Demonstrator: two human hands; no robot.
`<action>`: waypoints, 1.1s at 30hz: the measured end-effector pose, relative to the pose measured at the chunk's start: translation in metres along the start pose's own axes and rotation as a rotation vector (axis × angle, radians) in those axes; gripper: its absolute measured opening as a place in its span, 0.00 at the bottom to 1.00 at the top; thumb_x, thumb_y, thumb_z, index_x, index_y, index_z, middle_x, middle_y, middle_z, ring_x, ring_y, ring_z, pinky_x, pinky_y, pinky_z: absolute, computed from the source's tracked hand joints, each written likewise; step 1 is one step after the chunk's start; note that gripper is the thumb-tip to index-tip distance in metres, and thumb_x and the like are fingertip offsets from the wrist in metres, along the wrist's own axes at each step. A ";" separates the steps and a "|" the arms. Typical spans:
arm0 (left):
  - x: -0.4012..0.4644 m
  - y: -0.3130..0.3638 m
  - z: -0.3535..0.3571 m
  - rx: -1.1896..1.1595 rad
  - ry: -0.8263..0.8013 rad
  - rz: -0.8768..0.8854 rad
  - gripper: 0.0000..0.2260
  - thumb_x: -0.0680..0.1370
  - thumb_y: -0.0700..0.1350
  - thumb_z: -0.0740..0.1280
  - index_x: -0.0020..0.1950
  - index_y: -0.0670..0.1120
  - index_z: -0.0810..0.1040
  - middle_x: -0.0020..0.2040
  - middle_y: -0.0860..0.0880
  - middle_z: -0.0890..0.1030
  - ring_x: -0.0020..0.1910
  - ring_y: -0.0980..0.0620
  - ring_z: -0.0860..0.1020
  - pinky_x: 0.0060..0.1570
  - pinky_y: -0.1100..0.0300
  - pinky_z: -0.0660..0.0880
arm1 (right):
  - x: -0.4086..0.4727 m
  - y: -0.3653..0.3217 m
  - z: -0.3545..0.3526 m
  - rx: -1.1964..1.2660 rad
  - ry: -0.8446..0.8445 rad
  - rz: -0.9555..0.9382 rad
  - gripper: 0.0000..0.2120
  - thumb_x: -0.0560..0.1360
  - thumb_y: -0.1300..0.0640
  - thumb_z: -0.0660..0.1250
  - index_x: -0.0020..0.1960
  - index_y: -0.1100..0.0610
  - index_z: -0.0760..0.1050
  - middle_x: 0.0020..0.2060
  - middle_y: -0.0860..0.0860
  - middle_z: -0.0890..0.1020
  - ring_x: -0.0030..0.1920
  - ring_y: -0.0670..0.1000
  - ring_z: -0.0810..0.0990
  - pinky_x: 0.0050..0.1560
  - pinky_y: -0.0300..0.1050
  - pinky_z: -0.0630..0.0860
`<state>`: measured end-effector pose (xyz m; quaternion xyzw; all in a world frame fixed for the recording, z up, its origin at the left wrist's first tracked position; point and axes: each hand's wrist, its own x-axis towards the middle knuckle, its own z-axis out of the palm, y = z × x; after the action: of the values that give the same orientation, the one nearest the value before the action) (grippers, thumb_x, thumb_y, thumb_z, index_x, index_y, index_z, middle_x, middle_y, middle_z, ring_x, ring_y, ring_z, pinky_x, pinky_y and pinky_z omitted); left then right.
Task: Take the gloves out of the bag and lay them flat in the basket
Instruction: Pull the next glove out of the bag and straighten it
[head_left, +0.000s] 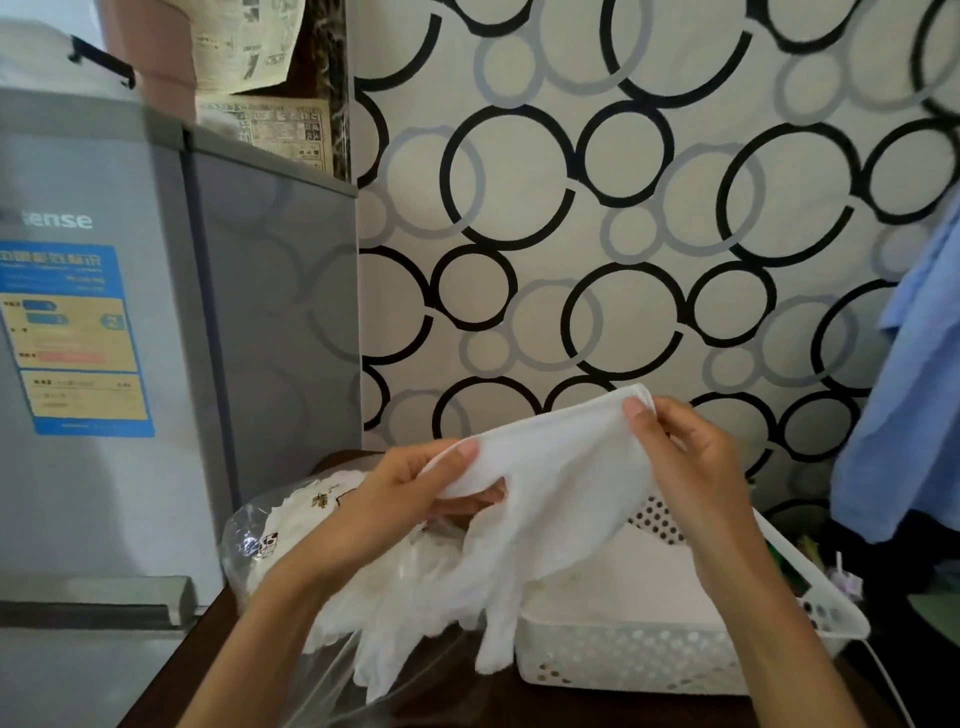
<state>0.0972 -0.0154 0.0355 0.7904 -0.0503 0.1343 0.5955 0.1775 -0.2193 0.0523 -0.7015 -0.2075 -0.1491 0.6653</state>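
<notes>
A: From the head camera, both hands are up in front of the patterned wall, stretching the cuff of a white glove (550, 499) between them. The left hand (410, 499) pinches the cuff's near-left edge, thumb on top and fingers curled beneath. The right hand (691, 467) grips the other end, thumb pressed over the hem at its highest point.

B: And the glove's fingers?

A: They hang down below both hands, over the gap between the bag (291, 551) and the white perforated basket (623, 654). The clear plastic bag lies under the left wrist, with more white gloves (405, 597) spilling from its mouth. The basket sits under the right forearm.

B: How would you finish this step neatly?

A: I'd keep the cuff taut, carry it rightward over the basket, let the fingertips touch the floor first, then lower the cuff away from them so nothing folds under. Loosen both pinches only once the cloth rests.

B: Anything you can't make out?

A: Plenty. Whether this is one glove or a pair stuck together, I cannot tell. The basket floor is mostly hidden by the glove and right arm, so I can't say whether gloves already lie there. The bag's print is too blurred to read, and how many gloves remain inside is unclear.
</notes>
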 end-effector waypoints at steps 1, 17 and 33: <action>0.003 0.003 0.006 0.003 -0.002 0.010 0.14 0.81 0.53 0.56 0.54 0.53 0.81 0.45 0.52 0.85 0.45 0.55 0.84 0.47 0.65 0.78 | 0.001 0.000 -0.006 -0.003 0.015 -0.018 0.08 0.77 0.50 0.63 0.43 0.49 0.79 0.34 0.41 0.81 0.33 0.36 0.76 0.34 0.28 0.71; 0.062 -0.007 0.094 0.577 0.533 0.244 0.15 0.82 0.56 0.45 0.46 0.50 0.65 0.33 0.50 0.76 0.32 0.50 0.75 0.33 0.54 0.71 | 0.013 0.015 -0.044 -0.235 0.258 -0.233 0.08 0.78 0.51 0.62 0.44 0.52 0.76 0.34 0.43 0.79 0.35 0.40 0.78 0.33 0.27 0.70; 0.086 -0.017 0.065 0.944 0.182 0.023 0.10 0.83 0.52 0.55 0.46 0.51 0.71 0.42 0.52 0.77 0.43 0.50 0.76 0.39 0.56 0.69 | 0.024 0.064 -0.057 -0.387 -0.089 0.280 0.14 0.80 0.50 0.60 0.54 0.57 0.78 0.42 0.53 0.79 0.34 0.46 0.76 0.24 0.36 0.74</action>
<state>0.1931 -0.0654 0.0264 0.9588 0.0599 0.2178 0.1723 0.2337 -0.2761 0.0120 -0.8438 -0.1049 -0.0610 0.5228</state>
